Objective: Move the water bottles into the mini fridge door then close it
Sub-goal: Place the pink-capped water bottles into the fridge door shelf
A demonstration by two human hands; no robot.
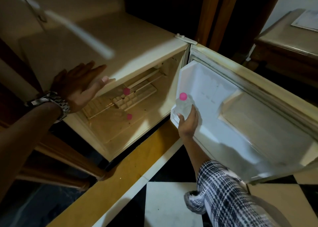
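At the door (240, 106) shelf, your right hand (188, 121) grips the bottle (184, 106), so seat it upright before letting go, while your open left hand (80, 87) steadies the fridge (120, 54).

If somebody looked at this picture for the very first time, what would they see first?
Probably the bright pink cap of the clear water bottle, which the right hand holds at the white shelf of the open fridge door. Next, two more pink-capped bottles lying inside the fridge. The left hand, open, with a shiny metal watch on its wrist, is at the fridge's top front edge.
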